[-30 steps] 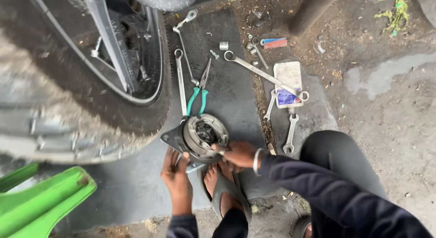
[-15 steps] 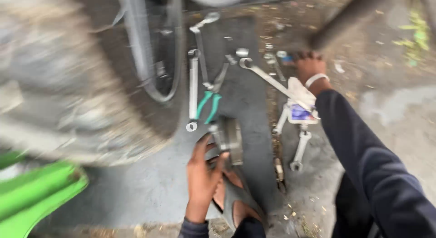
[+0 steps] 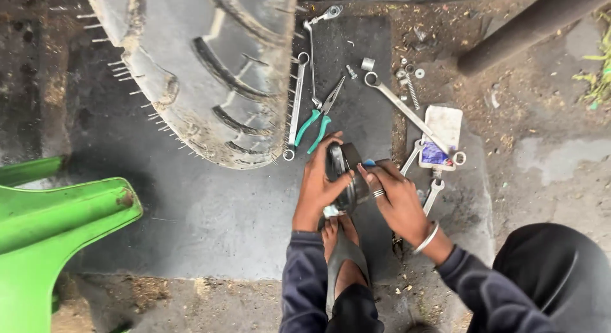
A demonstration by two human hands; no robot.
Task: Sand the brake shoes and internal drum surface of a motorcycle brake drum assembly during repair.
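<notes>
Both hands grip a round metal drum (image 3: 347, 174) on edge on the dark mat (image 3: 223, 212): left hand (image 3: 316, 187) around its rim, right hand (image 3: 394, 196) across its face. Steady grip seems best. Pliers (image 3: 316, 124), wrenches (image 3: 407, 113) and tyre (image 3: 210, 66) lie beyond.

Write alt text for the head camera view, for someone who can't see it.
Seen from above, a person's left hand and right hand grip a round dark metal part held on edge over a grey mat. A muddy tyre, green-handled pliers and several wrenches lie beyond.
</notes>
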